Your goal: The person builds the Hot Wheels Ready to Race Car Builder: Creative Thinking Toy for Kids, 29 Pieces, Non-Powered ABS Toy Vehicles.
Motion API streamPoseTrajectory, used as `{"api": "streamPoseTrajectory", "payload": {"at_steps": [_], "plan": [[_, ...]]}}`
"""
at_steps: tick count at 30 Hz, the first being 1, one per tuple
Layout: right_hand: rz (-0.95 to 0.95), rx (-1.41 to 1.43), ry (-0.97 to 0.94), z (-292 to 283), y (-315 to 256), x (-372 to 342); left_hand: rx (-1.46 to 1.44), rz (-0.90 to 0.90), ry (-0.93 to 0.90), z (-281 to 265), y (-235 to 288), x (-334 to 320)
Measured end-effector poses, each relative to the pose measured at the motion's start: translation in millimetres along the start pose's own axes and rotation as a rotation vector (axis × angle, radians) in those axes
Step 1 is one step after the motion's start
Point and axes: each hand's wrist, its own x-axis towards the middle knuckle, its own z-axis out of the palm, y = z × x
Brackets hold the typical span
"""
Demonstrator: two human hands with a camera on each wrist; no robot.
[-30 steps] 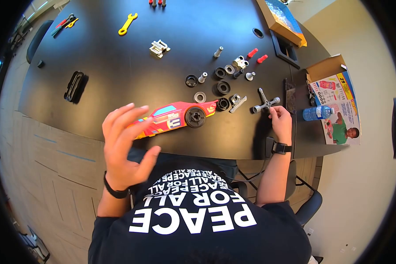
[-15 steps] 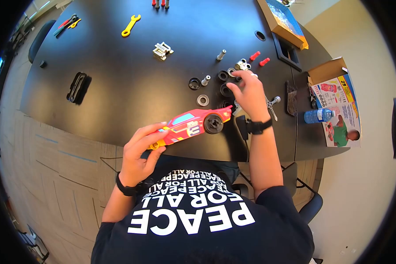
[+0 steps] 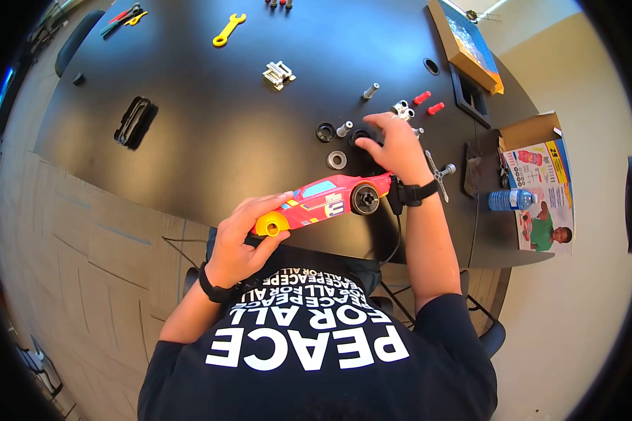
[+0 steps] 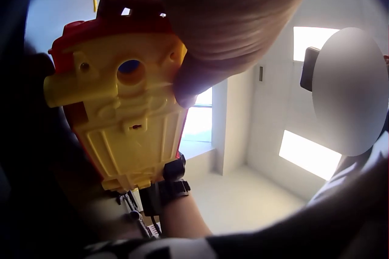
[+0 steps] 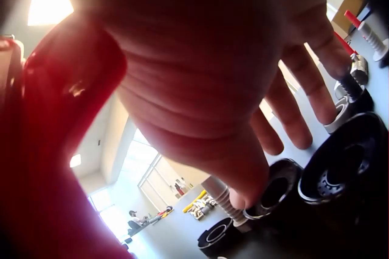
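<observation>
My left hand (image 3: 242, 242) grips the front end of a red and yellow toy car (image 3: 323, 203), thumb below and fingers over the top. One black wheel (image 3: 365, 200) sits on the car's near side at the rear. The left wrist view shows its yellow underside (image 4: 134, 149) with a round hole. My right hand (image 3: 400, 151) reaches over the loose parts beyond the car's rear, fingers spread and straight. Its thumb is right at a black tyre (image 5: 276, 192), and a larger black tyre (image 5: 343, 168) lies beside it. A grey cross-shaped lug wrench (image 3: 439, 175) lies right of the right wrist.
Loose parts nearby include a black ring (image 3: 326, 132), a grey rim (image 3: 337, 160), grey bolts (image 3: 371, 91) and red bolts (image 3: 422, 97). Farther off are a chrome piece (image 3: 279, 75) and yellow wrench (image 3: 229, 30). A water bottle (image 3: 510, 200) and printed box (image 3: 544, 189) stand right.
My left hand has closed on the toy car's front and tilted it up. My right hand has let go of the lug wrench and moved left over the tyres.
</observation>
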Motion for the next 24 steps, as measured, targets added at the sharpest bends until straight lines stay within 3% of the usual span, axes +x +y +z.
{"api": "streamPoseTrajectory", "payload": {"at_steps": [1, 4, 6, 9, 15, 16, 19, 21, 24], "plan": [[0.032, -0.014, -0.096, -2, -4, 0, -0.004, 0.004, -0.007, 0, -2, 1], [-0.025, 0.039, -0.062, 2, -2, -3, -0.001, 0.048, -0.002, -1, -5, 0], [-0.001, 0.074, -0.156, 0, -2, -1, -0.004, 0.041, -0.005, -1, -5, 0], [-0.069, 0.169, -0.050, 7, -2, -1, -0.012, 0.040, -0.010, -2, -2, 2], [-0.239, 0.185, -0.106, 3, 10, -2, -0.081, 0.023, -0.013, 0, -7, 1], [-0.207, 0.192, -0.040, -3, 4, -3, -0.079, 0.021, -0.011, 0, -8, 1], [-0.123, 0.291, 0.053, -47, -40, -8, -0.149, -0.013, -0.024, 1, -12, 0], [-0.292, 0.377, 0.014, -69, -77, -16, -0.202, -0.016, -0.039, 2, -15, 1], [-0.362, 0.566, -0.095, -60, -144, -46, -0.223, -0.044, 0.003, 11, -18, 1]]}}
